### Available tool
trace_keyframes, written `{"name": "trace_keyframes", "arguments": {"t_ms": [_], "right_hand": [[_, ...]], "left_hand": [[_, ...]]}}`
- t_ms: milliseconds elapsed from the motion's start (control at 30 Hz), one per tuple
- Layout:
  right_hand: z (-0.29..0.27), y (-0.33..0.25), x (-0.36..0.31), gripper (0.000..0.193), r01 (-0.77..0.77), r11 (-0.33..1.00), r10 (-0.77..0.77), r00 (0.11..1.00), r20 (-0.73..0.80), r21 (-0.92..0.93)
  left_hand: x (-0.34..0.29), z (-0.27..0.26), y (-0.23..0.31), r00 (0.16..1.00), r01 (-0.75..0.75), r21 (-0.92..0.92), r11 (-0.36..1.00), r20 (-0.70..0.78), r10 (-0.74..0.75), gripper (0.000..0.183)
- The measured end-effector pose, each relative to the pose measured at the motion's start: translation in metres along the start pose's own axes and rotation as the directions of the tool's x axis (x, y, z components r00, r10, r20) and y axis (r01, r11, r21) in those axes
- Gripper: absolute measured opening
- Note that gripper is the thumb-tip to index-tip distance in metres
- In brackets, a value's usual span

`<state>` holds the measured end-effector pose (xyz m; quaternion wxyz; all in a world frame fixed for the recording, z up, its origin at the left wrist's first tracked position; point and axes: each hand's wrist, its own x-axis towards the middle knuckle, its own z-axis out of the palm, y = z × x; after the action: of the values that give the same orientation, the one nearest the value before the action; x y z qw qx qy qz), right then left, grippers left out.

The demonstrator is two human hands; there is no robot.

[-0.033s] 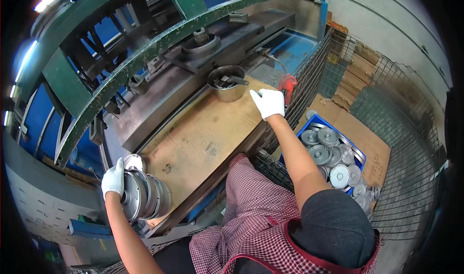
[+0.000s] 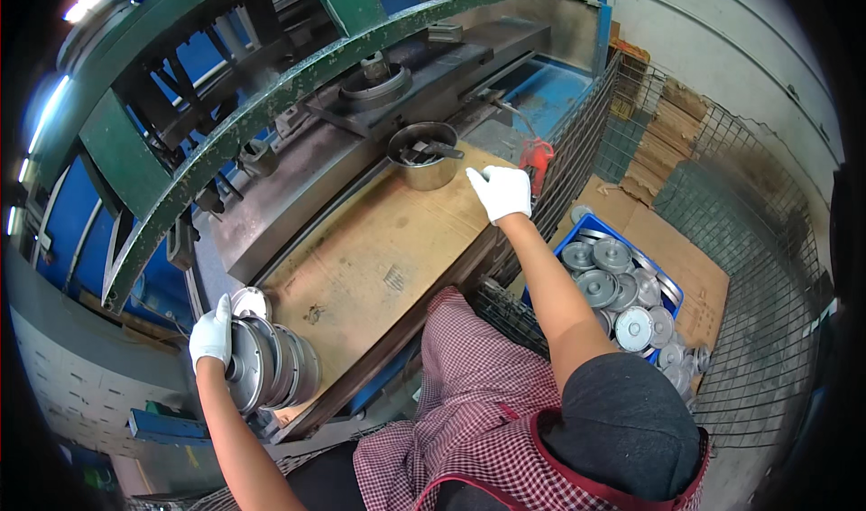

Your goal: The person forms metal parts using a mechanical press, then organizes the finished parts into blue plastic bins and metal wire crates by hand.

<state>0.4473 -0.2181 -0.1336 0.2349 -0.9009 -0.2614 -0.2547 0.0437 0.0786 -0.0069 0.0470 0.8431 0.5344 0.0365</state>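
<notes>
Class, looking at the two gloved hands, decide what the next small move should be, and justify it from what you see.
Probably the left hand should close on the nearest metal disc: it appears to touch that disc's rim, while the right hand shows nothing held.

Surface [image 2: 361, 254], tan-topped, centre of frame; round metal pot [image 2: 428, 174], upper centre; row of tilted metal discs [image 2: 277, 362], lower left.

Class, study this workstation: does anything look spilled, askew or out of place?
Yes. A few grey metal discs lie outside the heaped blue crate, on the cardboard around it, as if overflowed. A small dark patch also marks the otherwise tan board.
</notes>
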Motion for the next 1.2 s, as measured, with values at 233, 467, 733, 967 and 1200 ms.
{"name": "trace_keyframes", "arguments": {"t_ms": [233,467,733,967,1200], "right_hand": [[0.0007,0.0007,0.0004,0.045,0.003,1.000,-0.003,1.000,-0.015,0.013],[-0.0013,-0.0004,0.0000,0.044,0.004,1.000,-0.004,1.000,-0.017,0.016],[-0.0038,-0.0014,0.0005,0.044,-0.006,1.000,0.006,1.000,0.001,0.021],[-0.0040,-0.0020,0.0013,0.045,-0.011,1.000,0.011,1.000,0.009,0.024],[-0.0058,-0.0016,0.0003,0.045,-0.017,1.000,0.016,1.000,0.007,0.019]], "left_hand": [[0.0028,0.0003,-0.0011,1.000,0.008,-0.004,1.000,0.008,-0.008,0.074],[0.0004,-0.0013,0.0004,1.000,-0.002,0.005,1.000,0.013,0.002,0.075],[0.0012,-0.0017,0.0009,1.000,0.017,0.007,1.000,0.009,-0.017,0.076],[0.0006,-0.0033,0.0004,1.000,0.020,0.025,0.999,0.020,-0.020,0.076],[-0.0005,-0.0028,0.0013,1.000,-0.001,0.008,1.000,0.006,0.001,0.076]]}}
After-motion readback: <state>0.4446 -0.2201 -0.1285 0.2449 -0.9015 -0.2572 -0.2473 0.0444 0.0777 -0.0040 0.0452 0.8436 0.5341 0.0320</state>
